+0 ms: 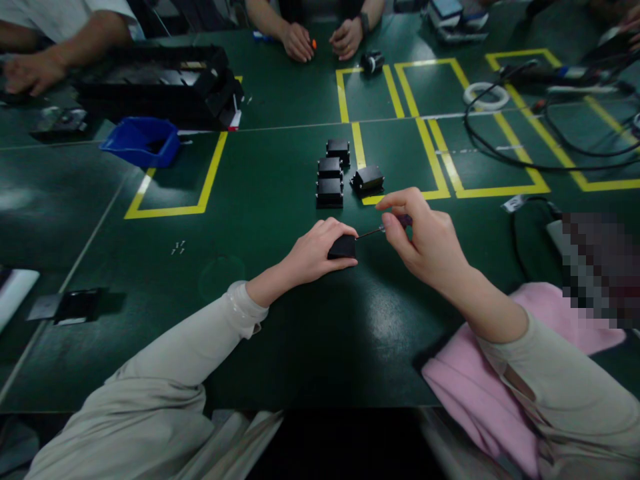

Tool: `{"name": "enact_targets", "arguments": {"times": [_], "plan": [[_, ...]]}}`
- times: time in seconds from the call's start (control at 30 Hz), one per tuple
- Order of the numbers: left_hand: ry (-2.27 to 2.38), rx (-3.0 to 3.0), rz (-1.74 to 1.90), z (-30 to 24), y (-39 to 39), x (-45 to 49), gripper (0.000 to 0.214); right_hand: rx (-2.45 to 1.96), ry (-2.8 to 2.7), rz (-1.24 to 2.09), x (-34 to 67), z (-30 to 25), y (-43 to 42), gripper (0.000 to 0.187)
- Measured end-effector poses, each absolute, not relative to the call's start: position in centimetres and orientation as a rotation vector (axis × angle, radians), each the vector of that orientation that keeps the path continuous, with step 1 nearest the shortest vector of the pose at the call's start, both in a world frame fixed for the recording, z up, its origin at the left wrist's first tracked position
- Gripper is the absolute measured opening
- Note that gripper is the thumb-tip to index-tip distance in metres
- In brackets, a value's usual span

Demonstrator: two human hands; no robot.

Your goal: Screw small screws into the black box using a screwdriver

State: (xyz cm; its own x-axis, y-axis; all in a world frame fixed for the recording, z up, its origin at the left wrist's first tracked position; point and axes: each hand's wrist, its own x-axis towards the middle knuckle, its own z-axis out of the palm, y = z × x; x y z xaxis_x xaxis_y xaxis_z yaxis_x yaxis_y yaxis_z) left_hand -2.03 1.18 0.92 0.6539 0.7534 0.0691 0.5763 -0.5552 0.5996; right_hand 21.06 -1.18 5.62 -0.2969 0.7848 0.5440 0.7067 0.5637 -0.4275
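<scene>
My left hand (315,252) is closed over a small black box (343,247) that rests on the green table (280,320). My right hand (420,233) pinches a thin screwdriver (376,231) whose metal tip points left and meets the box's top right corner. Just beyond stand three more black boxes in a column (330,175), with another one tilted beside them (368,179).
A blue bin (141,141) and a black tray (160,83) sit at the far left. Yellow tape frames (435,180), a white tape roll (485,95) and black cables (530,163) lie to the right. Other people's hands (323,39) work at the far edge. Tiny screws (179,247) lie left.
</scene>
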Motion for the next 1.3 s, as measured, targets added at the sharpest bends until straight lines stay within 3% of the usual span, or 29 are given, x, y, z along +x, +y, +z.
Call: {"name": "enact_targets", "arguments": {"times": [1.3], "plan": [[1.028,2.332,0.448,1.04,1.12,-1.91,0.043,-1.222,-2.105,0.124,21.05,5.84,-1.31,0.021]]}}
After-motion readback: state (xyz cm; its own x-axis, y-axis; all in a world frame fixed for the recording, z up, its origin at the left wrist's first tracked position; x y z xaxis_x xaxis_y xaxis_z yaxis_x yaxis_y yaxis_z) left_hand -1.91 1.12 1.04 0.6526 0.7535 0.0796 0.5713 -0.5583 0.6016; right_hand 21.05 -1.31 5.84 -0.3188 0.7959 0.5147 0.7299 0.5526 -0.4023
